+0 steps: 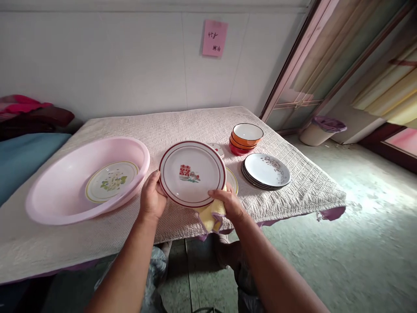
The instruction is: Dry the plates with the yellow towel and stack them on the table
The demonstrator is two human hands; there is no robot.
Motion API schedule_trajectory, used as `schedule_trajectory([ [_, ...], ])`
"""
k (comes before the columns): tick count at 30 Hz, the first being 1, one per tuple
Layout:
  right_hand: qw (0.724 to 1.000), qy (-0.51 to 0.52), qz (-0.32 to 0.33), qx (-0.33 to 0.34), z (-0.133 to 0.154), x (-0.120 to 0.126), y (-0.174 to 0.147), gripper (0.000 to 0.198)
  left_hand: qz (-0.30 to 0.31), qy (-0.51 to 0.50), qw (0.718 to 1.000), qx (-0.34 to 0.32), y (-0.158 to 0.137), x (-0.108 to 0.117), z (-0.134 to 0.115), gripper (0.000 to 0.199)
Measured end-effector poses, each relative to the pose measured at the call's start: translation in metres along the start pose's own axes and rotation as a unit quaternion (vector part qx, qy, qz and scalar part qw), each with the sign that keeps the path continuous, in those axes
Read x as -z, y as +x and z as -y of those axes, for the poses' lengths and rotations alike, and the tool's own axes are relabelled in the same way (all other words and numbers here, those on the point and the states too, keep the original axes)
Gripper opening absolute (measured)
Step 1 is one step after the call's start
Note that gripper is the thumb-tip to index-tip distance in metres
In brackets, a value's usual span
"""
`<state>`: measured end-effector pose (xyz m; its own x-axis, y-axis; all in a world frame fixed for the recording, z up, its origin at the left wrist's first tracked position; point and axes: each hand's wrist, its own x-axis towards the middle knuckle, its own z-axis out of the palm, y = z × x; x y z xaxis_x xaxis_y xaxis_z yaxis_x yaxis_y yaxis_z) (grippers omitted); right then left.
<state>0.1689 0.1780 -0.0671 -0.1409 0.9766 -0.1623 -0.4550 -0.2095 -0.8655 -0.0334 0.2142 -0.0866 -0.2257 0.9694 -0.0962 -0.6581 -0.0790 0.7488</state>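
A white plate (195, 191) with red rim lines and a red character design is held up over the table's front edge. My left hand (153, 196) grips its left rim, fingers behind it. At the lower right rim, my right hand (230, 202) pinches the plate, thumb on its face, with a yellow cloth (210, 217) bunched beneath. Partly hidden behind the held plate, a yellow-rimmed plate (232, 179) and a small white dish with red marks (217, 150) lie on the table. My right fingers are mostly hidden.
A pink basin (61, 174) at the left holds a plate with a leaf pattern (112, 181). Orange and red bowls (246, 139) are stacked behind several dark-edged plates (266, 170). White quilted cloth covers the table (309, 195). A bin (321, 130) stands on the floor.
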Motion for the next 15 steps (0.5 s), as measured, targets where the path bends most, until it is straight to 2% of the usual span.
schedule_trajectory([
  [4, 0.998, -0.014, 0.062, -0.006, -0.004, 0.013, 0.008, 0.036, -0.013, 0.045, 0.999, -0.012, 0.002, -0.001, -0.009, 0.034],
  [9, 0.997, 0.037, 0.058, 0.03, -0.016, -0.002, 0.013, 0.041, -0.043, 0.012, 0.997, -0.058, -0.007, -0.018, -0.002, 0.038],
  [12, 0.996, 0.058, 0.051, 0.044, -0.025, -0.021, 0.009, 0.043, -0.035, -0.03, 0.999, -0.017, -0.016, -0.029, 0.007, 0.04],
  [15, 0.998, 0.033, 0.019, 0.049, -0.022, -0.032, 0.001, 0.035, -0.025, -0.046, 0.997, 0.053, -0.021, -0.03, 0.015, 0.041],
])
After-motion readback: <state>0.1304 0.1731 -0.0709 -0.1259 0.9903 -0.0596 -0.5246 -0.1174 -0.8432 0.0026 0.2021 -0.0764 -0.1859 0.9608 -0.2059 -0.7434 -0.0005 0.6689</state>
